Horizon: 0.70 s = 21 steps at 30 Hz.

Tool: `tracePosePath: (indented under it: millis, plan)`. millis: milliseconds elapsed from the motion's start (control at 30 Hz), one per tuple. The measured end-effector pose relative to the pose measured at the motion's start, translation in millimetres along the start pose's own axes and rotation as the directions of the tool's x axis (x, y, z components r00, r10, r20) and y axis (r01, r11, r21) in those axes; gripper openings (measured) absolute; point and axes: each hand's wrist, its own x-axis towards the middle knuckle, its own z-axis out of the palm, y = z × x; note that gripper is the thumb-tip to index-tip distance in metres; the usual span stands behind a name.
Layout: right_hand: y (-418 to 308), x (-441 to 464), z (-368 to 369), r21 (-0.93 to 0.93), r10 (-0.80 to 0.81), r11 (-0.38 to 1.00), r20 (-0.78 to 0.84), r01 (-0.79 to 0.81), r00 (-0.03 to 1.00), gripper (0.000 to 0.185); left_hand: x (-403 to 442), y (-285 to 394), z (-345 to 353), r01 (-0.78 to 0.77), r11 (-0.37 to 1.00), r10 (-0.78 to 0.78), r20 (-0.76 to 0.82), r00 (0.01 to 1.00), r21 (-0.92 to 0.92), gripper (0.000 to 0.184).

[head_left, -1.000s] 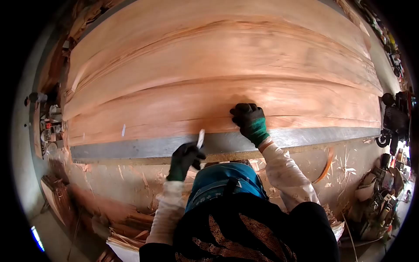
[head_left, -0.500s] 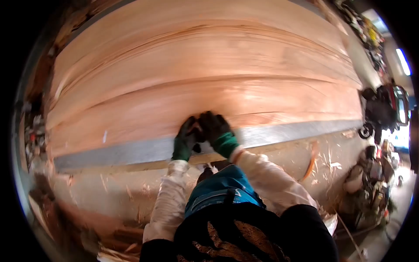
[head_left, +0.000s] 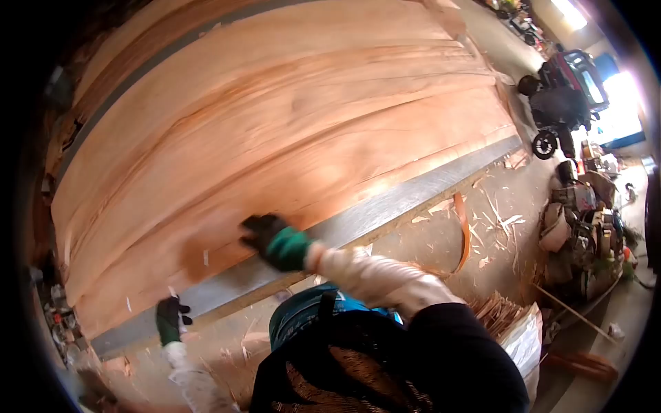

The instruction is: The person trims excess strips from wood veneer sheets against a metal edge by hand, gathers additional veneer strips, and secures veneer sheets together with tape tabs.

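1. Across the view from 8 o'clock to 2 o'clock lies the wood sheet (head_left: 303, 138); its long axis and grain follow that line, bowed by the lens.
2. Along the sheet's near side, the grey edge strip (head_left: 365, 215) runs parallel, also pointing to 2 o'clock.
3. Two short white strips lie on the sheet toward 8 o'clock: the inner strip (head_left: 205, 258) and the outer strip (head_left: 129, 303). Each has its long axis near 12–6 o'clock, crosswise to the grey edge.
4. My left hand (head_left: 169, 319), gloved, is at 8 o'clock over the grey edge. Forearm points to 11 o'clock, fingers to 12, partly curled, thumb side at 3. A white sliver (head_left: 173, 292) shows at the fingertips; I cannot tell whether it is gripped.
5. My right hand (head_left: 274, 241), gloved, is just off centre toward 8 o'clock, over the sheet's near margin. Forearm and fingers point to 10 o'clock; fingers are apart, slightly bent, with nothing visible in them. Blur hides whether they touch the wood.
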Motion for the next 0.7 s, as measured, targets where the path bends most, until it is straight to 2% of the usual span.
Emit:
tracePosePath:
  millis: [33, 100, 133, 167, 200, 267, 300, 433, 567, 667, 700]
  plan:
    - [37, -23, -43, -0.007, 0.088, 0.996, 0.145, -0.088, 0.985, 0.039, -24, -16, 23, 0.032, 0.998, -0.032, -0.008, 0.999, -0.061, 0.026]
    - [109, -74, -123, 0.031, 0.167, 0.985, 0.073, -0.170, 0.983, 0.043, -71, -57, 85, 0.089, 0.910, -0.126, -0.064, 0.990, -0.404, 0.023]
    - [136, -88, -161, 0.037, 0.274, 0.959, 0.130, -0.281, 0.953, 0.044, -96, -52, 125, 0.131, 0.905, -0.164, -0.048, 0.985, -0.405, 0.022]
    - [158, -100, -187, -0.041, 0.360, 0.933, 0.159, -0.358, 0.919, 0.043, -113, -42, 167, 0.169, 0.898, -0.198, -0.030, 0.980, -0.406, 0.021]
    - [181, -113, -200, -0.088, 0.373, 0.928, 0.189, -0.363, 0.908, 0.042, -114, -40, 198, -0.008, 0.992, 0.017, 0.068, 0.998, -0.123, 0.021]
    - [211, -127, -203, -0.045, 0.300, 0.954, 0.192, -0.297, 0.934, 0.031, -134, 15, 261, -0.027, 0.998, 0.036, 0.155, 0.987, -0.059, 0.020]
    - [222, -135, -195, -0.032, 0.260, 0.965, 0.202, -0.259, 0.944, 0.026, -143, 50, 295, 0.135, 0.950, -0.110, 0.104, 0.988, -0.282, 0.020]
    - [237, -143, -179, -0.011, 0.266, 0.963, 0.198, -0.269, 0.944, 0.018, -133, 142, 379, 0.096, 0.957, 0.000, 0.331, 0.944, -0.275, 0.025]
    - [235, -141, -181, 0.005, 0.258, 0.966, 0.111, -0.260, 0.960, 0.022, -107, 192, 459, 0.054, 0.892, 0.077, 0.269, 0.960, -0.448, 0.034]
    - [235, -143, -180, 0.065, 0.273, 0.958, 0.100, -0.280, 0.957, 0.025, -71, 183, 491, 0.012, 0.912, 0.127, 0.311, 0.942, -0.411, 0.042]
    - [237, -143, -181, 0.063, 0.271, 0.958, 0.117, -0.280, 0.955, 0.025, -61, 176, 496, 0.046, 0.897, 0.118, 0.338, 0.934, -0.440, 0.042]
